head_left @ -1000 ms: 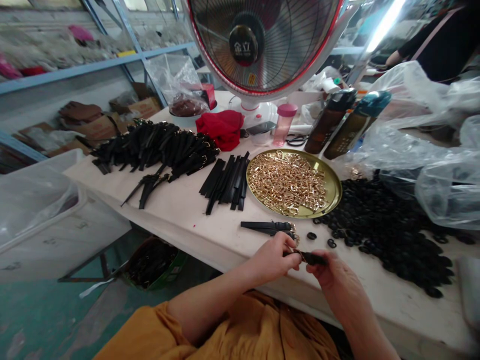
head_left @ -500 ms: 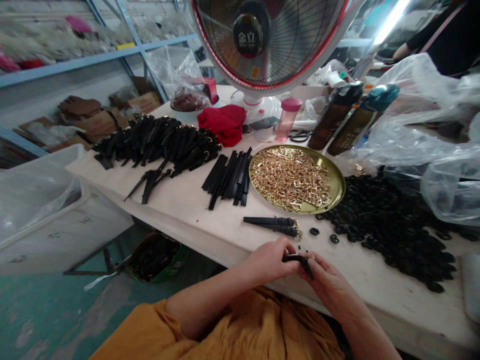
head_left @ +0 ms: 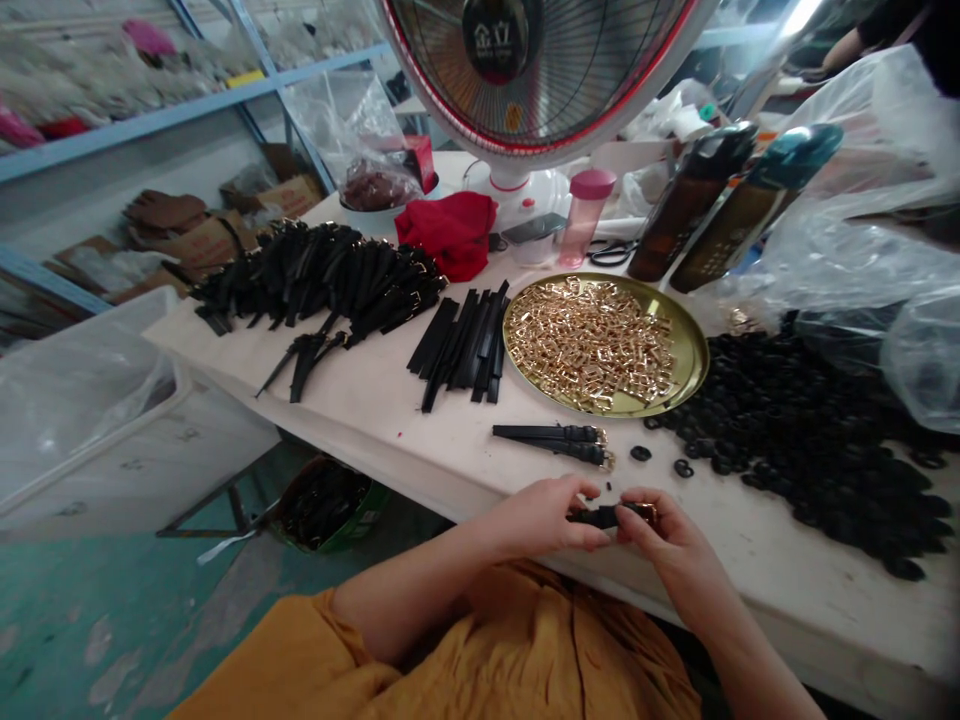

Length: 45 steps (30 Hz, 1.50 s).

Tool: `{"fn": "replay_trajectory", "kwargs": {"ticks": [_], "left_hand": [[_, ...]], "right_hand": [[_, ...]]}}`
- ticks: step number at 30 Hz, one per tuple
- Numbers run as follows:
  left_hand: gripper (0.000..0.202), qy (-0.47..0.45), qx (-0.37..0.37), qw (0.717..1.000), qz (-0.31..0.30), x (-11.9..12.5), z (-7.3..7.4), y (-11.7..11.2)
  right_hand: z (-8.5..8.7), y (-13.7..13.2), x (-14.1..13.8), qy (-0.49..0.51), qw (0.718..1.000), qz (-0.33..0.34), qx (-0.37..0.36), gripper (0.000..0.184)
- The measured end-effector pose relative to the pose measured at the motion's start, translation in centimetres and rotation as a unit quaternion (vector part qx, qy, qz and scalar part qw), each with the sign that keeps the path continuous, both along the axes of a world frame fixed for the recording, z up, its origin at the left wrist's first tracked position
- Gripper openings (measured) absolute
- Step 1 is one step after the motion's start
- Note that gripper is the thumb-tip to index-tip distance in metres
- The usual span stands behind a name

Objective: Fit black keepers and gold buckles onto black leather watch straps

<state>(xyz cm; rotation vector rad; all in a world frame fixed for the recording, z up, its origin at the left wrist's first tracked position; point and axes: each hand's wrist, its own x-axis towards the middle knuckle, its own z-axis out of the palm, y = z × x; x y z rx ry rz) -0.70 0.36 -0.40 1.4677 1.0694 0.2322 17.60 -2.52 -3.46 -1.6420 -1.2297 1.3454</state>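
Both my hands meet at the table's near edge around one short black strap [head_left: 602,516]. My left hand [head_left: 541,515] pinches its left end. My right hand [head_left: 664,538] grips the other end, where a gold buckle glints at the fingertips. Just beyond them lie two black straps with gold buckles [head_left: 556,442] and two loose black loops [head_left: 660,460]. A round gold tray [head_left: 694,362] holds several gold buckles. A row of plain black straps [head_left: 465,342] lies left of the tray.
A big heap of black loops [head_left: 810,440] covers the table's right side, under clear plastic bags [head_left: 870,270]. A pile of buckled straps [head_left: 322,280] lies far left. A fan [head_left: 540,70], two bottles [head_left: 720,210], a pink cup [head_left: 587,215] and red cloth [head_left: 450,232] stand behind.
My hands stayed together on the strap and turned it from pointing right to lying level between them. The view shifted a little.
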Motion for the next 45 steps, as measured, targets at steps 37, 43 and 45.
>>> {"fn": "replay_trajectory", "kwargs": {"ticks": [37,43,45], "left_hand": [[0.018,0.088,0.07,0.988,-0.104,0.4,0.3,1.0],[0.026,0.158,0.2,0.959,-0.126,0.0,1.6,3.2],[0.026,0.168,0.224,0.952,-0.125,0.1,1.6,4.1]], "right_hand": [[-0.6,-0.9,-0.6,-0.04,0.995,0.068,0.063,0.025],[0.0,1.4,-0.6,-0.075,0.988,0.049,0.128,0.03],[-0.2,2.6,-0.9,-0.086,0.983,0.056,0.152,0.029]]}}
